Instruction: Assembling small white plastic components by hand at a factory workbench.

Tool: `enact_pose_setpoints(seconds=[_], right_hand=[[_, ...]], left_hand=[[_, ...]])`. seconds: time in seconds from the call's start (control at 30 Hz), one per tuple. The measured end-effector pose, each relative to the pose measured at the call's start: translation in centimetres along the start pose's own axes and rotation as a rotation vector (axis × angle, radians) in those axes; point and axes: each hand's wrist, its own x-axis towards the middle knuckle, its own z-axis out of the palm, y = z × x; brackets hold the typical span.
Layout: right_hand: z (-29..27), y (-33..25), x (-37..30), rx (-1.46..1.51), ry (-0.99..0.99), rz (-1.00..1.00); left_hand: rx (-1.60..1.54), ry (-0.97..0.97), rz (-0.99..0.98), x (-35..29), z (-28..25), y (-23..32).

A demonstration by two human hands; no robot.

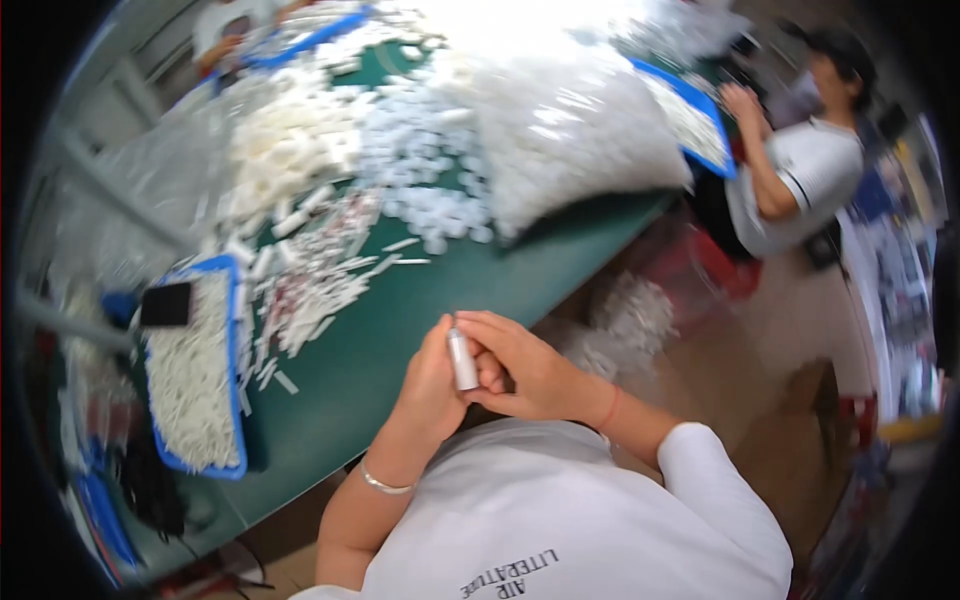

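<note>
Just in front of my chest, my two hands meet around a small white tube (462, 362) with a greyish upper end, tilted slightly. My left hand (428, 378) is closed against its left side, the thumb up along it. From the right, my right hand (530, 365) curls its fingers round the same tube, with fingertips at its top. Beyond my hands, slim white sticks (325, 295) lie scattered on the green table (370, 385). Behind them are piles of cream-white round parts (285, 150) and translucent bluish-white caps (415, 150).
A blue tray (240, 370) full of small white pieces stands at left, a dark phone-like slab (166, 305) on it. A bulging clear bag (580, 140) of white parts sits at the table's right edge. Another person (800, 160) works beside a second blue tray (722, 140).
</note>
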Motion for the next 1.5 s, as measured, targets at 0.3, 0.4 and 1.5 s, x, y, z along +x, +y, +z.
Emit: enact_pose_setpoints(seconds=[0.3,0.4,1.5], right_hand=[[-2.4,0.5,-10.6,0.031,0.183,0.528],[-2.2,3.1,-16.7,-0.004,0.3,0.841],[10.3,12.4,24.5,-0.633,-0.314,-0.478]], left_hand=[[0.63,0.043,-0.03,-1.1,1.8,-3.1],[1.054,0.389,0.486,-2.6,-0.9,0.6],[1.595,0.733,1.066,-2.2,-11.0,8.3]])
